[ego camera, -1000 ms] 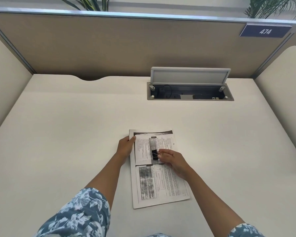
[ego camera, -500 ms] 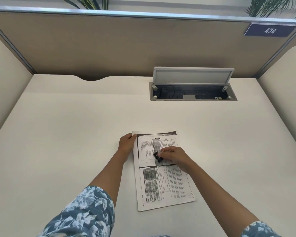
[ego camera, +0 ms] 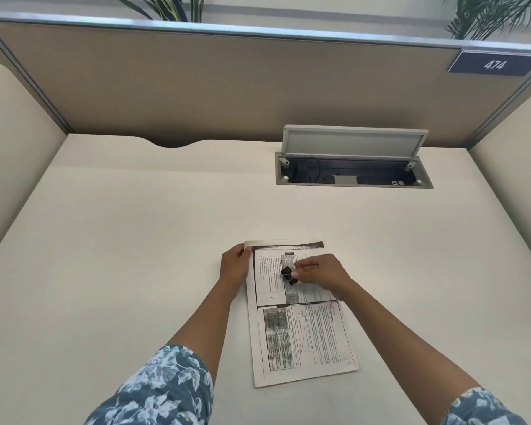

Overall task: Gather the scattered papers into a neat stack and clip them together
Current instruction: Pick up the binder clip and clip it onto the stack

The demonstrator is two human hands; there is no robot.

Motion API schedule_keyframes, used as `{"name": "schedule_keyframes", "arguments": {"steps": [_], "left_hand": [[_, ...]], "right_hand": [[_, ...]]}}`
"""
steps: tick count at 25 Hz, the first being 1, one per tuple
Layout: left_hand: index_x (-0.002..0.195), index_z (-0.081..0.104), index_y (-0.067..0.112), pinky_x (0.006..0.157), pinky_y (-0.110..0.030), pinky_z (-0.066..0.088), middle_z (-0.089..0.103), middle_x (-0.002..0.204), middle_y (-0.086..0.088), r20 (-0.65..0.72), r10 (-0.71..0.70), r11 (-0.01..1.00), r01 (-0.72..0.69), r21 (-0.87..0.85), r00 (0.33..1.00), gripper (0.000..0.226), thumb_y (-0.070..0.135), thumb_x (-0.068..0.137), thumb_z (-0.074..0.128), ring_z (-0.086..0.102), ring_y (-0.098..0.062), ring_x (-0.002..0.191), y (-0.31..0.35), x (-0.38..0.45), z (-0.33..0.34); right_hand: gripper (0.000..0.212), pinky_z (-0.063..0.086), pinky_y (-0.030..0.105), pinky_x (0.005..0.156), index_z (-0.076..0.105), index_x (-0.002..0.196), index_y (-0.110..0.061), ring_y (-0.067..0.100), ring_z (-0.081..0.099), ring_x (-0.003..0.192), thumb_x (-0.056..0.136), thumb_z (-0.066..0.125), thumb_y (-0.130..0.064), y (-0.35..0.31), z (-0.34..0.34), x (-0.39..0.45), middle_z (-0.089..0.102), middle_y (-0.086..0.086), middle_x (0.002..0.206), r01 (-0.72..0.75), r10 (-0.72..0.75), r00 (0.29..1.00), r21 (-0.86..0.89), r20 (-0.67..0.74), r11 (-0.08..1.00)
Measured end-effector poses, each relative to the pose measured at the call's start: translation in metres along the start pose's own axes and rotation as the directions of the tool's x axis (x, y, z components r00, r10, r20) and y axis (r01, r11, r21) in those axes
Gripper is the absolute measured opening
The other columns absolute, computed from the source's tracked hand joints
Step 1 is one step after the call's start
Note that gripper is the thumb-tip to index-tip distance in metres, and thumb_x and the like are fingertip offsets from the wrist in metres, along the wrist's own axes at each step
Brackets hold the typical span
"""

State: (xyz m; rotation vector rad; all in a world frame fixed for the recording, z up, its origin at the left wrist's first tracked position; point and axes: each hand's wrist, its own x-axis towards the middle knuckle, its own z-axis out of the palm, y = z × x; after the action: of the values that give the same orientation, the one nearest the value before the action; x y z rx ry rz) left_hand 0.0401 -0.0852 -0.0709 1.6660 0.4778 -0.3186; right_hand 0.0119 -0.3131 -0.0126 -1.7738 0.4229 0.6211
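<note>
A stack of printed papers (ego camera: 304,338) lies flat on the cream desk, its edges roughly aligned. My left hand (ego camera: 235,265) holds the stack's upper left corner, thumb on top of the sheet. My right hand (ego camera: 318,271) hovers over the upper half of the stack and pinches a small black binder clip (ego camera: 288,275) between thumb and fingers. The clip sits above the middle of the page, not on an edge.
An open cable hatch (ego camera: 353,174) with a raised grey lid is set into the desk at the back right. Beige partition panels (ego camera: 227,87) wall the desk at the back and both sides. A sign reads 474 (ego camera: 494,64).
My right hand has picked the clip up off the page and turned it to a slant. The left hand stays on the corner. The view has shifted slightly.
</note>
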Motion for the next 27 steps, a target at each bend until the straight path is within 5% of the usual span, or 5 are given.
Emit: {"name": "schedule_keyframes", "arguments": {"steps": [3, 7, 10, 16, 27], "left_hand": [[0.082, 0.058, 0.011, 0.066, -0.030, 0.026, 0.041, 0.078, -0.005, -0.011, 0.023, 1.000, -0.023, -0.012, 1.000, 0.023, 0.026, 0.099, 0.053, 0.034, -0.018, 0.075, -0.002, 0.001, 0.001], [0.083, 0.061, 0.006, 0.068, -0.031, 0.035, 0.053, 0.079, -0.004, -0.041, 0.027, 0.999, -0.028, -0.025, 0.999, 0.029, 0.029, 0.099, 0.052, 0.044, -0.015, 0.075, -0.008, 0.002, 0.005], [0.089, 0.066, 0.003, 0.066, -0.030, 0.038, 0.059, 0.075, -0.001, -0.082, 0.066, 0.996, -0.070, -0.047, 0.994, 0.031, 0.027, 0.100, 0.051, 0.048, -0.014, 0.071, -0.009, -0.004, 0.008], [0.097, 0.075, 0.022, 0.060, -0.024, 0.043, 0.068, 0.073, 0.008, -0.167, 0.183, 0.980, -0.193, -0.042, 0.969, 0.028, 0.032, 0.102, 0.049, 0.053, -0.007, 0.065, -0.010, -0.017, 0.016], [0.092, 0.074, 0.025, 0.058, -0.029, 0.038, 0.066, 0.072, -0.017, -0.202, 0.276, 0.958, -0.286, -0.020, 0.940, 0.028, 0.038, 0.099, 0.050, 0.046, -0.013, 0.061, -0.019, -0.010, 0.021]], "right_hand": [[0.038, 0.058, 0.029, 0.089, 0.076, 0.102, -0.007, 0.016, 0.074, 0.090, 0.066, 0.089, -0.013, -0.018, -0.001, 0.005, 0.078, 0.007, 0.093, 0.118, -0.125, 0.990, -0.103, -0.063, 0.988], [0.034, 0.052, 0.007, 0.073, 0.077, 0.102, -0.008, 0.009, 0.074, 0.085, 0.070, 0.087, -0.014, -0.046, 0.001, 0.014, 0.078, 0.006, 0.093, 0.229, -0.258, 0.958, -0.209, -0.126, 0.951], [0.031, 0.051, 0.003, 0.072, 0.077, 0.103, -0.006, 0.008, 0.073, 0.083, 0.073, 0.084, -0.012, -0.060, 0.009, 0.021, 0.078, 0.007, 0.095, 0.297, -0.348, 0.928, -0.302, -0.131, 0.906], [0.026, 0.060, 0.031, 0.085, 0.077, 0.102, -0.005, 0.013, 0.074, 0.084, 0.076, 0.079, -0.004, -0.076, 0.024, 0.031, 0.078, 0.011, 0.095, 0.433, -0.485, 0.875, -0.451, 0.000, 0.781], [0.025, 0.059, 0.033, 0.088, 0.077, 0.103, -0.004, 0.018, 0.074, 0.090, 0.077, 0.079, -0.005, -0.100, 0.029, 0.058, 0.077, 0.012, 0.099, 0.463, -0.452, 0.870, -0.642, 0.197, 0.611]]}}
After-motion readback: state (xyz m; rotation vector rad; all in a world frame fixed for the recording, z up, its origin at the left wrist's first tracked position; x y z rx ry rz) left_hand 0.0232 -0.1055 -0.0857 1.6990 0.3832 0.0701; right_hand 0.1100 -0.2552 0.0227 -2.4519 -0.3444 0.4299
